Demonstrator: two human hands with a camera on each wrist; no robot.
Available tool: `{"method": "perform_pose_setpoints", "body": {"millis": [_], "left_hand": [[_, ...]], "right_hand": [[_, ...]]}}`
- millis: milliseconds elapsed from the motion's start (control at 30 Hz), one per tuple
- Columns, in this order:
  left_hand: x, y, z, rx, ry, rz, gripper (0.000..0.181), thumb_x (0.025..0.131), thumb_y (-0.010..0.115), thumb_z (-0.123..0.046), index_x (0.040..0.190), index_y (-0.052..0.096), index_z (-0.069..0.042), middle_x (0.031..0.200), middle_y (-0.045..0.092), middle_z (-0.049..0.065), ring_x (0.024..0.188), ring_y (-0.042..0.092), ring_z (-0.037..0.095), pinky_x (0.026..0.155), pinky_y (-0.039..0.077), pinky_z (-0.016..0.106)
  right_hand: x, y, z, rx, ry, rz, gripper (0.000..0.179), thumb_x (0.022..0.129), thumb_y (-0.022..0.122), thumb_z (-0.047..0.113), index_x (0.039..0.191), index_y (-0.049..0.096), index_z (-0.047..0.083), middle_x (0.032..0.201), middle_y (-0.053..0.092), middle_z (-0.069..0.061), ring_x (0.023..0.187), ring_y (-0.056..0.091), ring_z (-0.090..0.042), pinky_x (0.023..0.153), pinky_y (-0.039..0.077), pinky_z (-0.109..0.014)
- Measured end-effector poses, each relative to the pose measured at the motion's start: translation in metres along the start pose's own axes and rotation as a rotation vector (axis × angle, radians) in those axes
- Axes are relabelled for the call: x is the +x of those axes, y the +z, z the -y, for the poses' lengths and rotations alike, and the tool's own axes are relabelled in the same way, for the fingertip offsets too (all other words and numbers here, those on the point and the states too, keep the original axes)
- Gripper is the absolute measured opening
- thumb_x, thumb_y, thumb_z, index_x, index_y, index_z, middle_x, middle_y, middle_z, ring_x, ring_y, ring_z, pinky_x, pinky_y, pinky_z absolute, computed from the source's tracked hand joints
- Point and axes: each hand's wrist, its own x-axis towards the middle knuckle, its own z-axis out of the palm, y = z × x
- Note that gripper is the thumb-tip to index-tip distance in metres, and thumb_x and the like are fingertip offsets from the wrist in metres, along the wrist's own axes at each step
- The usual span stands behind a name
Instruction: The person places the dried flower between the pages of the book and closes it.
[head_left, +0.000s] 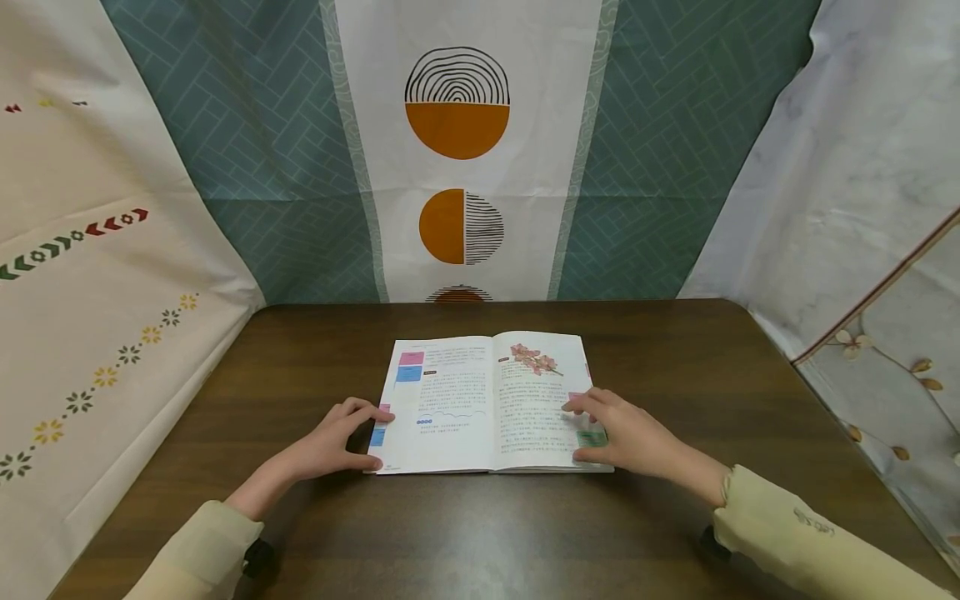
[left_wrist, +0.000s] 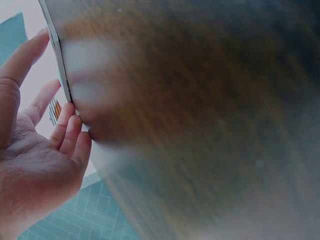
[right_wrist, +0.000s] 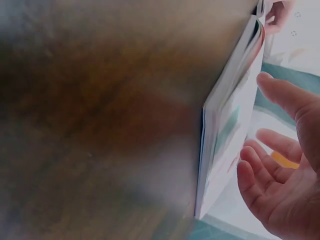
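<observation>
An open book (head_left: 456,452) lies flat on the brown table (head_left: 480,533), printed pages up, with a pink flower picture on its right page. My left hand (head_left: 337,439) rests at the book's left edge, thumb on the lower corner and a finger on the page margin. In the left wrist view, the other fingers of that hand (left_wrist: 40,160) lie beside the book's edge. Over the right page's outer margin is my right hand (head_left: 633,433), thumb and fingers spread apart. In the right wrist view this hand (right_wrist: 287,200) shows loosely bent fingers, and nothing is held between them.
A patterned green and white cloth (head_left: 480,175) hangs behind the table's far edge. White cloths (head_left: 97,250) with printed patterns flank the table on the left and the right. Both forearms wear light sleeves (head_left: 795,525), and a dark band shows by the left wrist.
</observation>
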Motion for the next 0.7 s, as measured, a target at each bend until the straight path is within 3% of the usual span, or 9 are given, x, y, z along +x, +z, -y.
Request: {"method": "perform_pose_setpoints", "body": {"millis": [267, 600, 700], "left_hand": [[-0.0005, 0.0003, -0.0004, 0.001, 0.000, 0.003, 0.063, 0.077, 0.083, -0.036, 0.133, 0.058, -0.020, 0.136, 0.044, 0.015, 0.117, 0.038, 0.030, 0.091, 0.042, 0.044], [-0.0009, 0.0015, 0.0008, -0.012, 0.002, -0.002, 0.062, 0.077, 0.083, -0.035, 0.132, 0.058, -0.020, 0.136, 0.045, 0.014, 0.118, 0.038, 0.030, 0.091, 0.042, 0.044], [-0.0009, 0.0011, 0.0008, -0.012, 0.001, -0.002, 0.062, 0.077, 0.083, -0.035, 0.132, 0.058, -0.021, 0.136, 0.045, 0.014, 0.118, 0.038, 0.030, 0.091, 0.042, 0.044]], "right_hand": [[-0.0072, 0.0081, 0.0024, -0.017, -0.051, 0.002, 0.070, 0.068, 0.090, 0.038, 0.127, 0.060, 0.015, 0.141, 0.053, -0.016, 0.126, 0.056, -0.033, 0.095, 0.052, -0.048], [-0.0058, 0.0093, 0.0013, -0.040, -0.063, -0.005, 0.064, 0.067, 0.092, 0.033, 0.122, 0.063, 0.017, 0.139, 0.055, -0.013, 0.125, 0.056, -0.031, 0.097, 0.051, -0.047], [-0.0055, 0.0074, 0.0012, -0.047, -0.082, -0.014, 0.060, 0.068, 0.092, 0.032, 0.119, 0.064, 0.018, 0.135, 0.058, -0.010, 0.118, 0.058, -0.026, 0.094, 0.052, -0.043]]}}
